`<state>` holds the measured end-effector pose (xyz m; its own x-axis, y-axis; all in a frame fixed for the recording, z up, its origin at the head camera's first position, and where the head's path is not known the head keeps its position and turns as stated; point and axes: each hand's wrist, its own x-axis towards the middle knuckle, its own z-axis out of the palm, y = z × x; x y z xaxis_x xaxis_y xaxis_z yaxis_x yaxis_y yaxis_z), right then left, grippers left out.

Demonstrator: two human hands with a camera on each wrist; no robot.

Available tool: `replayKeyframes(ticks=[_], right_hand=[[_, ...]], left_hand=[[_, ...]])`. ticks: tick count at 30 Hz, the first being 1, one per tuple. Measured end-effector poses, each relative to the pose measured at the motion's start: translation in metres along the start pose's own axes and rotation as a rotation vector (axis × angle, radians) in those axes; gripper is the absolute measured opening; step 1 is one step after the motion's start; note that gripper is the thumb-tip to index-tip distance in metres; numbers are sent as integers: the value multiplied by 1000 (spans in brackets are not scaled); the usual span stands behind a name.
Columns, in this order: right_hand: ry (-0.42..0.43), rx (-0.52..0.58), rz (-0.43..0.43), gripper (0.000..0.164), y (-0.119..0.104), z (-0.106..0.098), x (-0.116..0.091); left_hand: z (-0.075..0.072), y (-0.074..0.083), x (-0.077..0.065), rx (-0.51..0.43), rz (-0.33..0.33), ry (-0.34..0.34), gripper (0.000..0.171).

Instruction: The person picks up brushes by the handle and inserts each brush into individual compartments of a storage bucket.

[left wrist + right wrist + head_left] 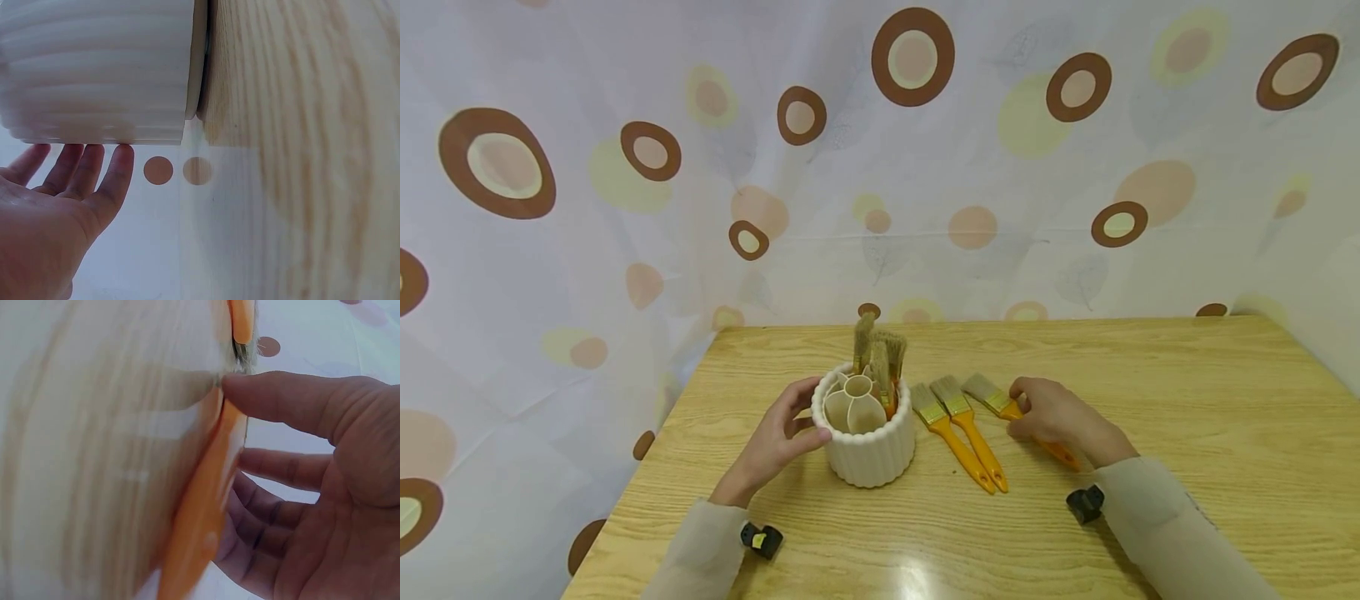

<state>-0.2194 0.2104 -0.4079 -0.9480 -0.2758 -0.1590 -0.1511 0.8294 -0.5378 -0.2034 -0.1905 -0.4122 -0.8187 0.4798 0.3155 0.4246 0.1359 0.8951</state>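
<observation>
A white ribbed pot (871, 458) with a petal-shaped divider stands left of centre on the table. Several paintbrushes (881, 367) stand in it, bristles up, toward its back and right. My left hand (781, 433) is spread against the pot's left side, with the thumb at the rim; the left wrist view shows its fingertips touching the ribbed wall. To the right, my right hand (1060, 417) pinches the orange handle of a paintbrush (203, 494) between thumb and fingers. That brush lies slantwise along the table, bristles pointing away to the left.
Two more orange-handled paintbrushes (962, 450) lie side by side between the pot and my right hand, bristles toward the back. A wood-grain table (1210, 400) is under everything. Behind and at the left hangs a patterned white sheet (827, 183).
</observation>
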Motion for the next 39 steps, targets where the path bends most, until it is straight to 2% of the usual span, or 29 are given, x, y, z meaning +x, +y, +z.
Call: replayKeyframes(ticks=[4,11,22,39], right_hand=[[10,20,23,56,-2,2,3],[20,4,13,59,-3,4,7],[47,-55,-15,51,-3,5,9],[42,-85,13,46,-5,6,9]], left_hand=[[0,0,0,0,0,-1,64],[0,-1,1,-4,5,-3,63],[0,-2,1,-7,2,3,63],[0,-2,1,-9,0,4,63]])
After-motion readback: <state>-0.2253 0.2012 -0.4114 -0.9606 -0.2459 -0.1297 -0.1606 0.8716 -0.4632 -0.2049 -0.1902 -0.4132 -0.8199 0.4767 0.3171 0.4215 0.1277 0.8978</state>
